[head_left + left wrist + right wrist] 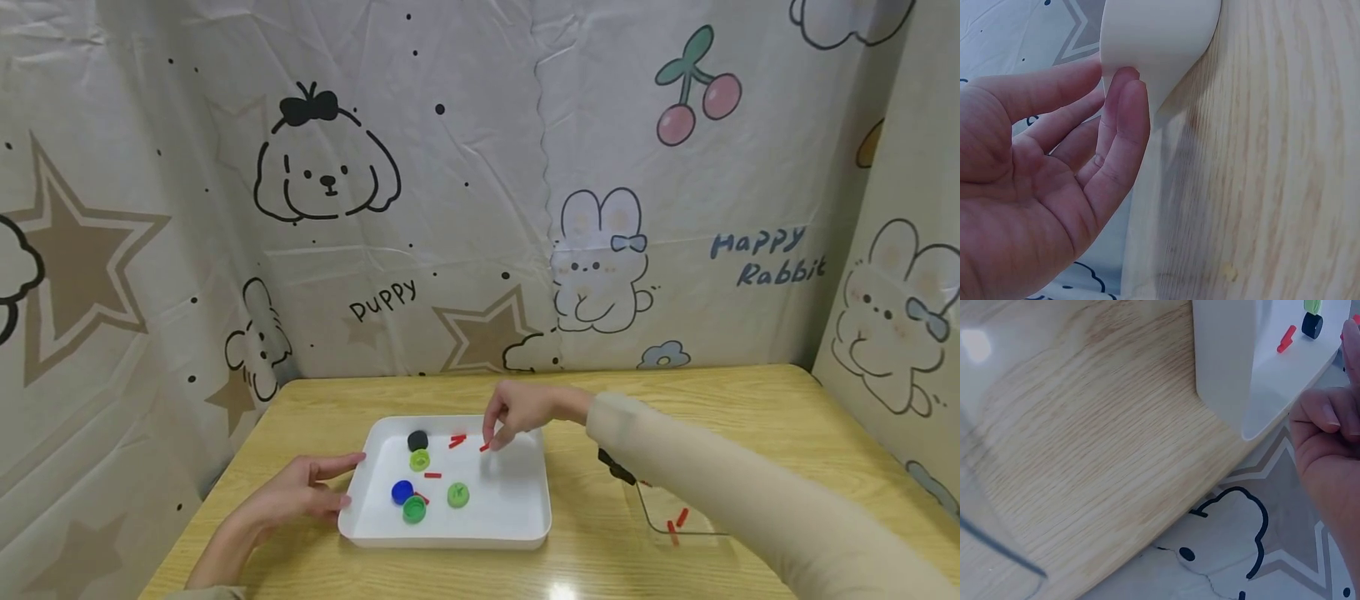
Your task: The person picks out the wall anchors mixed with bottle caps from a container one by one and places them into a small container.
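As the left hand (295, 492) touches the tray (510, 512) beside it, fingers relaxed, the right hand (519, 411) pinches a red strip (483, 448) (likely a pickup, next needing steady lifting).

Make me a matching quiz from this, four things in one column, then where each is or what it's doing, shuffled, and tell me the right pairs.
1. Blue round cap
2. Clear, dark-rimmed container
3. Person's left hand
4. Person's right hand

A. Pinching a small red strip
B. Touching the white rectangular tray at its left end
C. Partly hidden by the beige right sleeve
D. Inside the tray, beside a green round cap

Pairs: 1-D, 2-C, 3-B, 4-A
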`<state>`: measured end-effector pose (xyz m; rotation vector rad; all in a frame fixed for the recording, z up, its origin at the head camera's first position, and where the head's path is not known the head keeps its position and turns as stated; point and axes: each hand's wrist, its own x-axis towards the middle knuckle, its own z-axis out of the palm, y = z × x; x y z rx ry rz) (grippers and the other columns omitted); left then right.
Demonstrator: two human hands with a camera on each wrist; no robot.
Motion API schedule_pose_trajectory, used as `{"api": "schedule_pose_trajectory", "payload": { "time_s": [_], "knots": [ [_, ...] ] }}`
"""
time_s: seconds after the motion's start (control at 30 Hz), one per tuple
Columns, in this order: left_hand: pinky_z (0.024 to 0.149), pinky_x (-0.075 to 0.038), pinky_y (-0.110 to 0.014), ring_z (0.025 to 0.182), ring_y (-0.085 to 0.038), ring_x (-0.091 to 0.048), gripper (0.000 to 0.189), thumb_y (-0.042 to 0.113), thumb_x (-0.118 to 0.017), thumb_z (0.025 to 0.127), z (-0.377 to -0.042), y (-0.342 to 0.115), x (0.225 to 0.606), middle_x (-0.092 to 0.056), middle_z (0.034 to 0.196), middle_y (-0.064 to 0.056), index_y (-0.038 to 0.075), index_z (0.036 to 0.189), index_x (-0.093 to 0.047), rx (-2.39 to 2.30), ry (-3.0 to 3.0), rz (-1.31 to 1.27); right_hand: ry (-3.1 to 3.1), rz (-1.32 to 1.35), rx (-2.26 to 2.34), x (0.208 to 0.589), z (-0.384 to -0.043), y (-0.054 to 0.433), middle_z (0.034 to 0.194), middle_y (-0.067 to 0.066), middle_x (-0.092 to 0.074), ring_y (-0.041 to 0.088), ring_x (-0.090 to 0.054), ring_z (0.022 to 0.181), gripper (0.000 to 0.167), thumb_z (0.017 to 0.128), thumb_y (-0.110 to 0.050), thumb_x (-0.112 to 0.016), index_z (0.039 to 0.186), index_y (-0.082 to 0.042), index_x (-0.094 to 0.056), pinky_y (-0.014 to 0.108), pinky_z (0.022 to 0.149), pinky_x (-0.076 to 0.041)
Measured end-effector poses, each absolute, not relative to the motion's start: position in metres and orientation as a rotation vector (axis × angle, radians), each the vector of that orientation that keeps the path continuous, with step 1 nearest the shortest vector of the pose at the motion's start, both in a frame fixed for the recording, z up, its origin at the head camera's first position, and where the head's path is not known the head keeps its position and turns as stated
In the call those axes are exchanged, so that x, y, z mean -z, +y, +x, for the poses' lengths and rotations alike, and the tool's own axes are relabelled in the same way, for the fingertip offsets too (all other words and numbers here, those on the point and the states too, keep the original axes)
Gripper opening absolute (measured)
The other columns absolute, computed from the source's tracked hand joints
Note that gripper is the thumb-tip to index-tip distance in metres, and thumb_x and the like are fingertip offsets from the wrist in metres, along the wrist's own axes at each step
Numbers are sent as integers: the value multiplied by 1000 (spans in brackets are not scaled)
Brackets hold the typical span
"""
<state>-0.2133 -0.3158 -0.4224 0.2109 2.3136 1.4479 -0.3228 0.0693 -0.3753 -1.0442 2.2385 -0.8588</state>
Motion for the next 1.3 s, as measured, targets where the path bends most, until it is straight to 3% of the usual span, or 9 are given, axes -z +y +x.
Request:
{"api": "schedule_pose_trajectory", "payload": {
  "time_s": [0.5, 0.73, 1.3],
  "knots": [
    [87, -62, -43, 104, -27, -69, 72, 5, -77, 93, -214, -316, 422, -28, 161, -37, -5, 156, -44, -1468, 2274, 235, 2235, -1083, 939, 359, -320, 111, 53, -8, -40, 6, -30, 51, 4, 88, -1, -82, 92, 0, -82, 21, 51, -30],
    [86, -62, -43, 108, -27, -67, 72, 6, -77, 93, -214, -316, 422, -29, 161, -37, -6, 156, -44, -1458, 2287, 255, 2226, -1074, 980, 359, -316, 135, 54, -8, -38, 7, -28, 52, 5, 90, 0, -79, 94, 3, -81, 21, 51, -27],
    [88, -62, -43, 107, -28, -70, 73, 6, -78, 92, -214, -317, 424, -27, 162, -36, -5, 156, -44, -1493, 2255, 220, 2241, -1025, 1067, 355, -301, 187, 57, -8, -31, 8, -24, 54, 5, 90, -6, -80, 93, -2, -81, 22, 53, -27]
  ]
}}
